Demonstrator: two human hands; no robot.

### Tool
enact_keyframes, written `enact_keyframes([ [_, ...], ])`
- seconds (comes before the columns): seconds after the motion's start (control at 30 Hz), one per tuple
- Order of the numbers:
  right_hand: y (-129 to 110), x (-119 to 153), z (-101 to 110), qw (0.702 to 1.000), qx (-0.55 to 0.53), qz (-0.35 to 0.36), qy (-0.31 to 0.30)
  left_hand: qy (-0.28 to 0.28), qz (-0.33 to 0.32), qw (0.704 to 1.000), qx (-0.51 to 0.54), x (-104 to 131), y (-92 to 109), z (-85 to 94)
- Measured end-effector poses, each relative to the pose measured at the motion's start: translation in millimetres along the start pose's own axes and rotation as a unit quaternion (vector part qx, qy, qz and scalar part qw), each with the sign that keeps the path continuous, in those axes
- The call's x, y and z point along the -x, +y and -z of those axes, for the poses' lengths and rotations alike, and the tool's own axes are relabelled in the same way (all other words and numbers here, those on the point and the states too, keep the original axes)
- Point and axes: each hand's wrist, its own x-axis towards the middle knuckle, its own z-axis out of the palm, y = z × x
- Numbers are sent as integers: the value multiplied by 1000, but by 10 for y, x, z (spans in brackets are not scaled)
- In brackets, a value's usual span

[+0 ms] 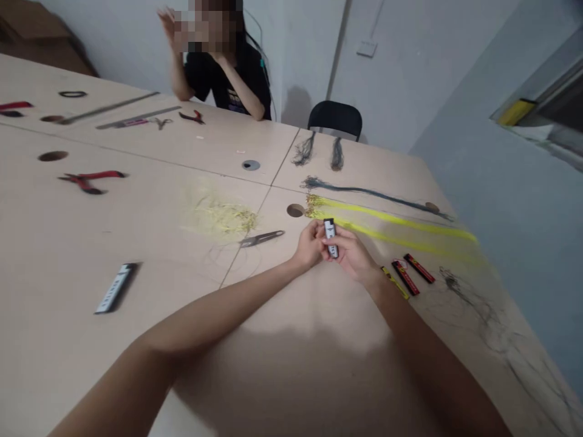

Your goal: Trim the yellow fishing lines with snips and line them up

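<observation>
Both hands are together over the middle of the table. My right hand (353,255) is closed on a small white-and-black oblong case (331,237) with dark lettering, its thumb across the front and the case nearly upright. Against the case's left side, my left hand (312,246) has its fingers curled; what they pinch, if anything, is hidden. Just left of the hands lie dark thread snips (262,238). Beyond them, a tangled heap of pale yellow strands (223,215) spreads out. Long bright yellow strands (410,224) with brownish ends run to the right.
A similar white-and-black case (116,288) lies at left, near red-handled pliers (93,180). Red-and-black cases (405,277) and loose dark wires (473,303) lie at right. Dark strand bundles (337,155) lie farther back. Across the table sits a person (228,85) with raised hands.
</observation>
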Motion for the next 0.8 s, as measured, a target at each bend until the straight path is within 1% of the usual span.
enact_keyframes([
  [0.07, 114, -53, 178, 994, -26, 47, 95, 11, 2, 1000, -2, -85, -29, -26],
  [0.1, 154, -82, 246, 989, -39, 59, 126, 16, 0, 1000, -7, -110, -31, -27],
  [0.13, 180, -107, 300, 987, -51, 61, 143, 21, -3, 1000, -12, -124, -28, -22],
  [0.2, 200, -138, 369, 987, -70, 53, 137, 19, -12, 999, -26, -119, -12, -5],
  [0.33, 197, -145, 414, 995, -63, 33, 72, -6, -39, 996, -75, -67, 15, 13],
  [0.4, 206, -147, 420, 997, -51, 21, 57, -11, -51, 993, -103, -51, 21, 14],
  [0.53, 221, -157, 421, 998, -33, -5, 60, -12, -64, 989, -133, -36, 34, 12],
  [0.7, 190, -151, 396, 996, -46, -22, 75, 1, -66, 988, -138, -27, 50, 6],
  [0.8, 173, -149, 380, 996, -40, -37, 72, 3, -67, 988, -138, -28, 49, 8],
])
